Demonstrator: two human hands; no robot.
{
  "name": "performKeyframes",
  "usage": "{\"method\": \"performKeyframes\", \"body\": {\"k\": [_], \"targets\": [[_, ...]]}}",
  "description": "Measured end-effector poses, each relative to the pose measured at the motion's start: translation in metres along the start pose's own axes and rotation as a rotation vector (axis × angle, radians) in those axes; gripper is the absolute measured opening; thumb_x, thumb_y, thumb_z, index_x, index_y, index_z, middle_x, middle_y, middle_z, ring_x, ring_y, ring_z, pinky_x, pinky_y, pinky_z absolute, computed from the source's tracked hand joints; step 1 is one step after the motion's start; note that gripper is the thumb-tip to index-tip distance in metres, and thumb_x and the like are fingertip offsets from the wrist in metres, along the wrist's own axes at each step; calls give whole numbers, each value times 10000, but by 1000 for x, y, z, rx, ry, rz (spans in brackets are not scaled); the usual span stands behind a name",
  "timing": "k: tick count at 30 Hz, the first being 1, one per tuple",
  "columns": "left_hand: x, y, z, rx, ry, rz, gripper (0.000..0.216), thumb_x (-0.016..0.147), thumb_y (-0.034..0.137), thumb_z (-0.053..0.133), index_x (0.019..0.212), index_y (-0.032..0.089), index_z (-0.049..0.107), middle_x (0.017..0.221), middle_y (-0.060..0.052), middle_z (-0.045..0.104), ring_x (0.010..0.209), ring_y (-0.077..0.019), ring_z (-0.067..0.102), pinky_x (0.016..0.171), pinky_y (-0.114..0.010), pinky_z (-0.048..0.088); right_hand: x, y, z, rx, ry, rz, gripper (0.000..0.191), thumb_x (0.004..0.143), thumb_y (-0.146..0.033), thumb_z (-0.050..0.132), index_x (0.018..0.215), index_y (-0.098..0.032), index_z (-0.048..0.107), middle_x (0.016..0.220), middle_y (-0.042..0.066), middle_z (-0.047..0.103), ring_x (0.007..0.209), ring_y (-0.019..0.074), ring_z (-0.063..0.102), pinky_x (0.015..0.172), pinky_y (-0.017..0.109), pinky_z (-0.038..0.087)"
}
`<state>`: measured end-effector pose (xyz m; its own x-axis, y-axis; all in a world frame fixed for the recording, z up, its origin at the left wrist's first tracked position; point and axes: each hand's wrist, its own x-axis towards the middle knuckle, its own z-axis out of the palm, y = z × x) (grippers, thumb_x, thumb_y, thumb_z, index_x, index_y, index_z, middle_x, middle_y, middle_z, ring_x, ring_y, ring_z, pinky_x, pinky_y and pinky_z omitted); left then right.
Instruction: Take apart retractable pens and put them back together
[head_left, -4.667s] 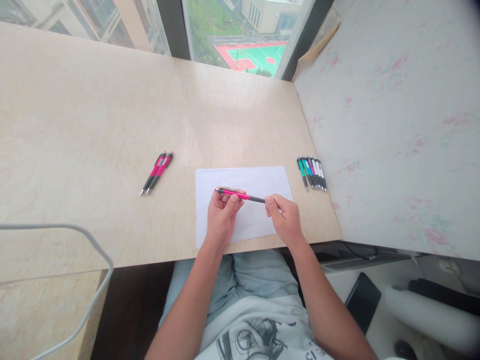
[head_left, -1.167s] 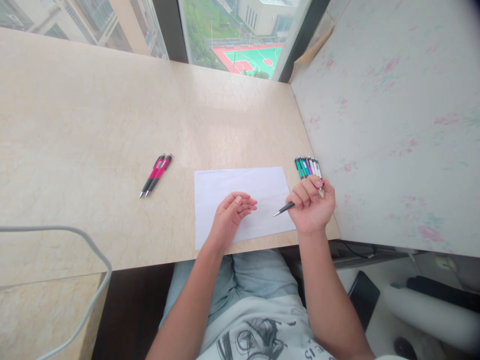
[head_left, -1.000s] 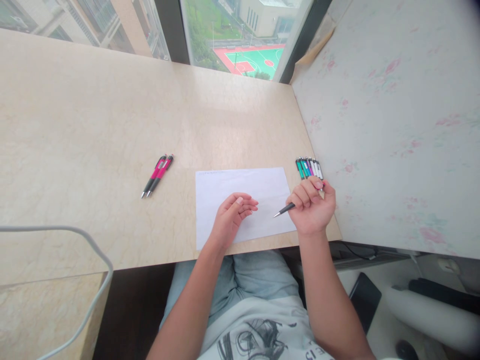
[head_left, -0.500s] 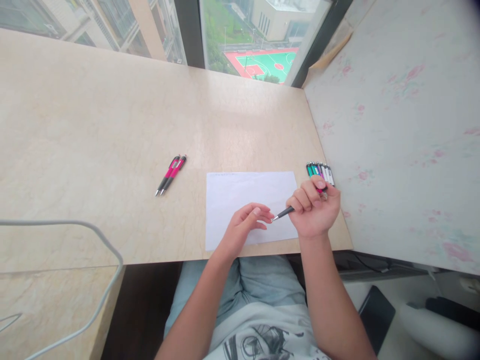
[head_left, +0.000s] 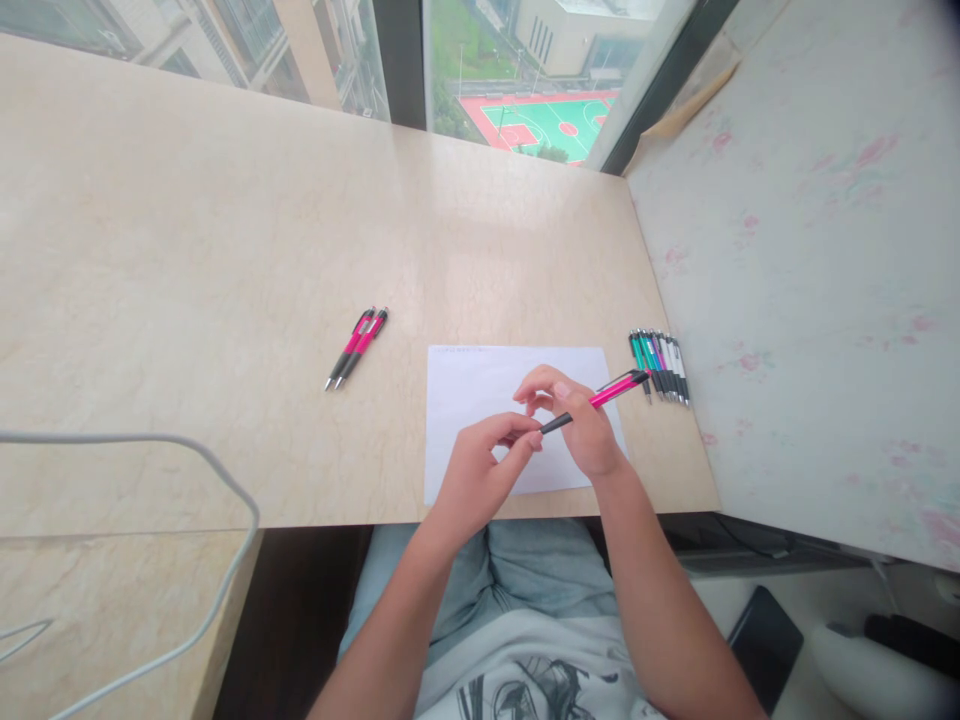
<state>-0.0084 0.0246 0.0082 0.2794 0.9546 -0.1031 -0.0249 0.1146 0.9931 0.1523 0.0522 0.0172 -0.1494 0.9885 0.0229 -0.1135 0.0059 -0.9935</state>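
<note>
Above the paper, my left hand (head_left: 484, 465) pinches the dark front end of a pink and black pen (head_left: 615, 389) between thumb and fingertips. My right hand (head_left: 581, 425) is around the middle of the same pen, its thumb crossing over the barrel and its fingers curved loosely to the left. The pen slants up to the right, its clip end sticking out past my right hand; its tip is hidden by my left fingers. Under both hands lies a white sheet of paper (head_left: 465, 400) with a faint line of writing along its top edge.
Two more pink pens (head_left: 358, 350) lie side by side left of the paper. A row of green, purple and white pens (head_left: 664, 365) sits by the flowered wall (head_left: 810, 300). A grey cable (head_left: 225, 480) loops at the left. A window borders the desk's far side.
My right hand has turned over and moved left, its fingers now loosened around the pen. My left hand has closed on the pen's front end. The view has shifted slightly.
</note>
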Motion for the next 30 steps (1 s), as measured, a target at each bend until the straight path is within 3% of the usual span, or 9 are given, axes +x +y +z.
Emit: {"method": "performKeyframes", "body": {"k": [2, 4, 7, 10, 16, 20, 30], "targets": [[5, -4, -17, 194, 145, 76, 122, 869, 327, 664, 899, 245, 749, 896, -61, 725, 853, -248, 626, 849, -364, 446, 7, 10, -1, -173, 91, 0, 512, 980, -543, 425, 766, -213, 752, 643, 14, 569, 612, 135, 526, 601, 291, 474], [11, -13, -36, 458, 246, 146, 138, 857, 322, 670, 958, 256, 736, 992, -81, 713, 963, -288, 612, 923, -415, 426, 17, 19, -2, -236, 183, 19, 591, 986, -615, 353, 812, -222, 758, 559, -8, 537, 531, 125, 510, 558, 280, 469], [16, -29, -58, 808, 213, 226, 201, 858, 293, 654, 1046, 244, 703, 1220, -126, 658, 1137, -343, 557, 1002, -508, 376, 38, 32, 0, -260, 205, 71, 553, 912, -692, 455, 949, -228, 753, 762, 40, 696, 695, 166, 662, 608, 291, 536], [17, -40, -66, 983, 156, 251, 196, 872, 290, 639, 1057, 240, 682, 1295, -139, 619, 1180, -356, 536, 973, -520, 386, 60, 44, 8, -337, 226, 68, 486, 851, -670, 584, 838, -205, 723, 814, 61, 717, 760, 189, 692, 625, 292, 559], [16, -43, -65, 1017, 154, 227, 190, 872, 304, 649, 1052, 246, 673, 1317, -130, 608, 1172, -352, 538, 939, -507, 388, 83, 61, 20, -549, 296, -2, 470, 951, -595, 466, 691, -212, 546, 558, -26, 531, 515, 115, 520, 522, 253, 418], [16, -44, -66, 1018, 142, 216, 189, 887, 318, 634, 1060, 251, 671, 1328, -126, 604, 1187, -350, 530, 936, -504, 382, 85, 67, 20, -719, 359, -108, 477, 956, -505, 489, 587, -218, 393, 523, -54, 362, 502, 101, 347, 508, 266, 283], [16, -43, -66, 1071, 142, 200, 194, 896, 332, 634, 1061, 233, 667, 1325, -114, 613, 1177, -329, 545, 929, -480, 396, 87, 70, 22, -805, 365, -97, 425, 937, -437, 520, 598, -210, 402, 526, -63, 354, 499, 88, 317, 504, 254, 256]]}}
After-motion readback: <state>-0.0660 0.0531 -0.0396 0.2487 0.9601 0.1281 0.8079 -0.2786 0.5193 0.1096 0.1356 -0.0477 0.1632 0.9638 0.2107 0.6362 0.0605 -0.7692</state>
